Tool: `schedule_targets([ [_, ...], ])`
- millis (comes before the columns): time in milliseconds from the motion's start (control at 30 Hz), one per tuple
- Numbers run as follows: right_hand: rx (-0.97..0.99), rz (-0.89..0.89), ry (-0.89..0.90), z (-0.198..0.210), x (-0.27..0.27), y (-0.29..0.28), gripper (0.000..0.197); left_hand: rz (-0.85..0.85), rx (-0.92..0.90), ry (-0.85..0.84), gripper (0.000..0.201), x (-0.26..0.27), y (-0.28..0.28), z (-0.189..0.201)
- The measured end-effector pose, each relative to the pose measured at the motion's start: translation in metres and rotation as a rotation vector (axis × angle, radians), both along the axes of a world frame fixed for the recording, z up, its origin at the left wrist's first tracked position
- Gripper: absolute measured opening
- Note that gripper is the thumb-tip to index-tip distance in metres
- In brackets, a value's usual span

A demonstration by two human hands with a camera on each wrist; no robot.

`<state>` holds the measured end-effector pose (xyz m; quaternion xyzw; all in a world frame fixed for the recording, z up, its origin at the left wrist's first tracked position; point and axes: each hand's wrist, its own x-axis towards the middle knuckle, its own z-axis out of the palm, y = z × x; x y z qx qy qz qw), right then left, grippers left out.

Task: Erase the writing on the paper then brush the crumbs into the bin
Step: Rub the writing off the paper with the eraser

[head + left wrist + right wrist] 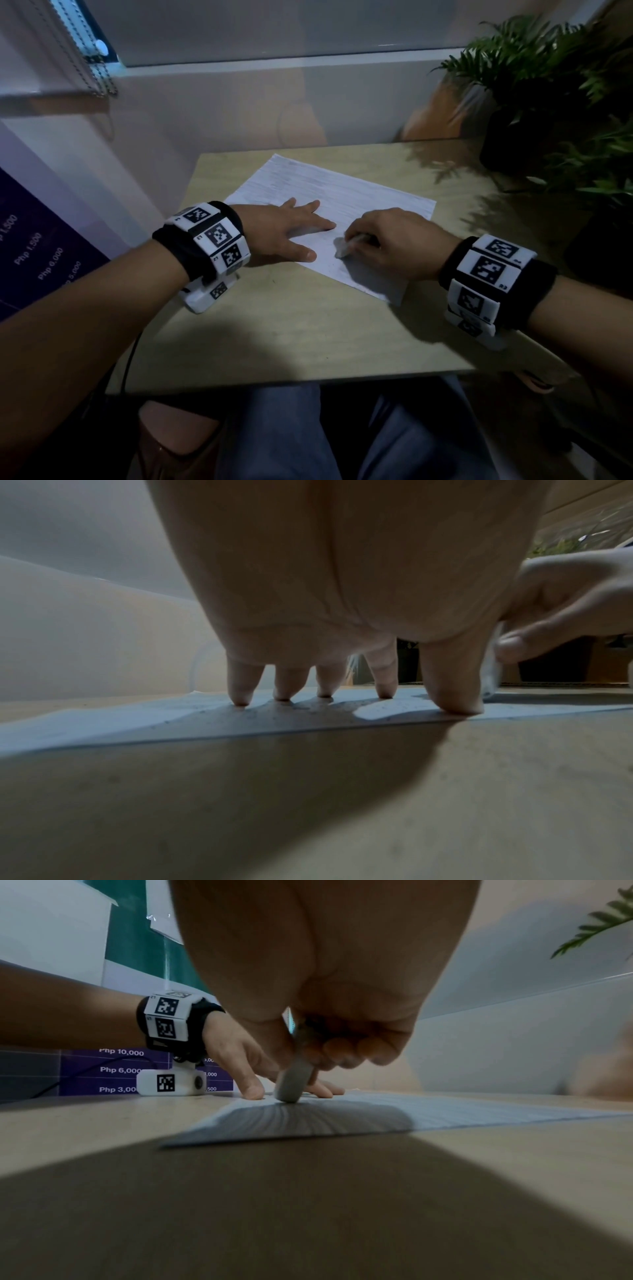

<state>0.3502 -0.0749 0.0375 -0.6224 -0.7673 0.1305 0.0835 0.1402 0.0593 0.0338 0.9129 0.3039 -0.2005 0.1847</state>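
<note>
The paper (342, 202) lies flat on the wooden desk (308, 329), turned at an angle, with faint lines of writing across it. The left hand (284, 233) is spread on the near left part of the sheet, its fingers (241, 688) straight and pressing down by the tips; it holds nothing, and I think it is there to keep the thin sheet from sliding or wrinkling under the rubbing. The right hand (394, 243) is curled around a pale eraser (293, 1083), pinching it between the thumb and the bent fingers, so that only the rounded end comes out below. This end touches the paper just beside the left thumb, which seems sensible, because the sheet is most firmly fixed close to the holding hand. The eraser stands steeply, a little tilted, probably to put the pressure on one small spot. In the left wrist view small dark crumbs (274, 718) are scattered on the paper around the fingertips. Much of the writing further away looks not yet erased, so I judge the task is in its first part. No bin can be seen in any view. A potted plant (534, 89) stands at the far right of the desk, well apart from the sheet.
</note>
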Motion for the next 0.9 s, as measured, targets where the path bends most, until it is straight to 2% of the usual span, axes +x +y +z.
schedule_targets([
  [133, -0.105, 0.127, 0.137, 0.001, -0.007, -0.005, 0.028, 0.002, -0.007, 0.003, 0.073, 0.0, 0.0, -0.001],
  [300, 0.004, 0.032, 0.06, 0.003, -0.01, 0.002, 0.043, 0.001, -0.011, 0.0, 0.073, 0.0, 0.002, 0.0],
  [467, -0.102, 0.121, 0.123, 0.002, -0.014, 0.0, 0.031, 0.006, -0.025, 0.005, 0.072, -0.001, 0.003, -0.002],
  [500, -0.094, 0.102, 0.106, 0.002, -0.013, 0.001, 0.033, 0.012, -0.021, 0.006, 0.072, -0.001, 0.003, -0.002],
  [600, -0.003, 0.018, 0.007, 0.0, -0.008, 0.002, 0.06, 0.025, -0.011, 0.003, 0.073, -0.001, 0.003, -0.001],
  [633, -0.006, 0.031, 0.006, -0.002, -0.007, 0.002, 0.06, 0.026, -0.007, 0.003, 0.073, -0.001, 0.004, -0.001],
  [767, -0.057, 0.112, 0.132, -0.003, -0.004, -0.004, 0.031, 0.018, 0.02, 0.008, 0.071, -0.002, 0.004, -0.002],
  [900, 0.117, -0.039, 0.184, -0.002, 0.01, 0.003, 0.028, 0.021, 0.107, -0.02, 0.069, 0.0, 0.002, -0.003],
])
